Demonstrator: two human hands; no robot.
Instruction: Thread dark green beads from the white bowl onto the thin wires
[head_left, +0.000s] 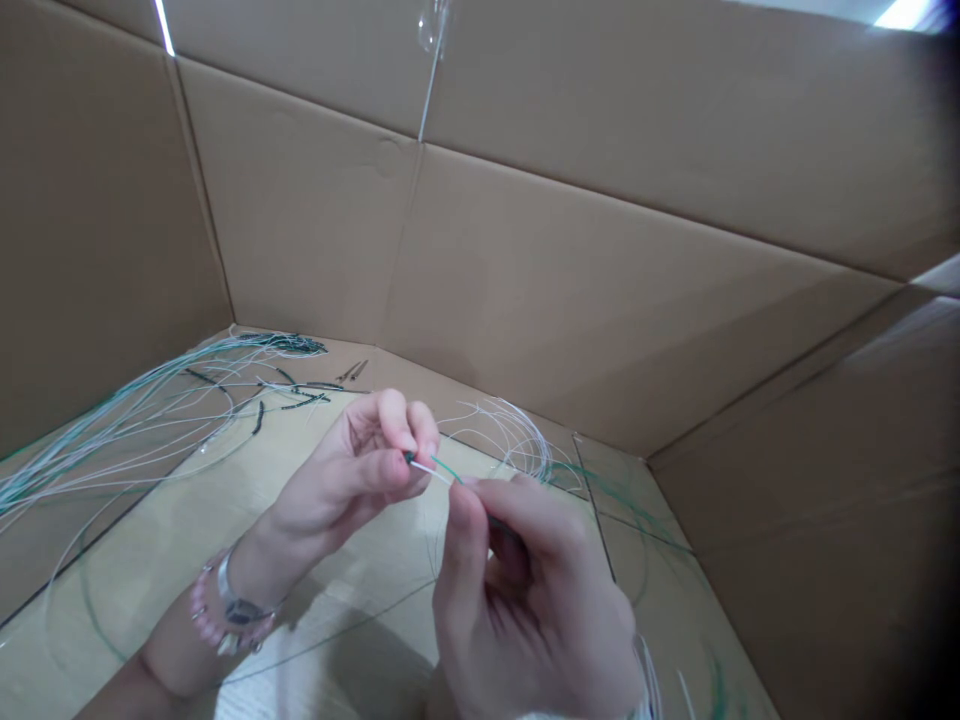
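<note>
Small makeshift work nook, boxed in w/ cardboard; type of bldg. can't be told. The back cardboard wall (525, 270) stands behind a pale work surface (322, 570), w/ side panels at its L & R ends. Thin green & white wires (127, 405) spread by its L foot, a loose coil (529, 440) near its R foot, bright light (904, 14) past its top R.

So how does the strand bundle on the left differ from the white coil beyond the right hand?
The strand bundle stretches out long; the white coil curls in loops. The bundle mixes green and white, with dark pieces clustered at its far end; the coil looks white. Both are thin strands.
</note>
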